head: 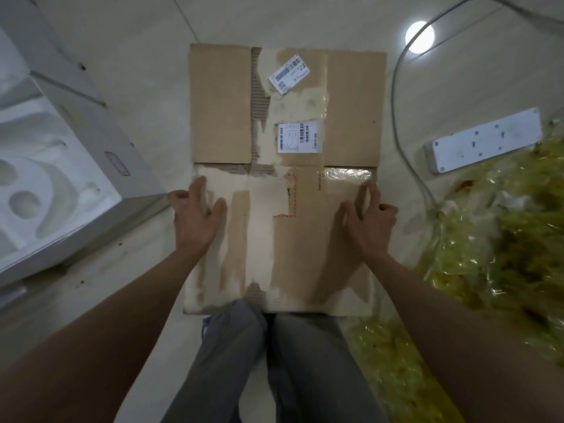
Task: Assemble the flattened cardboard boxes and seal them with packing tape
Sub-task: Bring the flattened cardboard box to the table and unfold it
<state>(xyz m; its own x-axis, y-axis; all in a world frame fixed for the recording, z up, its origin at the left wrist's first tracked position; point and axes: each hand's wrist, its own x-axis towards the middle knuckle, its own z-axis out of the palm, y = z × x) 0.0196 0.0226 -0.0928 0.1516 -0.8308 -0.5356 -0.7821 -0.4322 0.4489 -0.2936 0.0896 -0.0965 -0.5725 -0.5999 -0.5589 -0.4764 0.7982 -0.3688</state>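
Knees (pixel 268 355) in grey trousers sit closest to me, tucked against the near edge of the flattened cardboard box (pixel 283 209), which lies flat on the floor (pixel 146 32) straight ahead. My left hand (pixel 197 216) rests on the box's left side, fingers spread and slightly bent, pressing the panel rather than closing on anything. My right hand (pixel 367 215) is at the right edge, fingers curled over it; I judge that grip to be hooked on the edge to lift the panel, though whether the fingertips are truly under the cardboard I cannot tell.

Beyond both hands the far flaps carry two shipping labels (pixel 300 137) and a strip of old clear tape (pixel 348 174) just ahead of my right fingers. To the right of my right hand lie a power strip (pixel 485 140) with its cable (pixel 396 123), and a heap of crumpled yellow plastic (pixel 503 254). Left of my left hand stands an open white box with a foam insert (pixel 45 178).

The box is not yet opened up, and I see no packing tape roll. The surface is badly torn, so pulling hard at the edge could rip the paper further or split a weakened crease. Swinging the box upright could also snag the cable or drag the loose plastic along.
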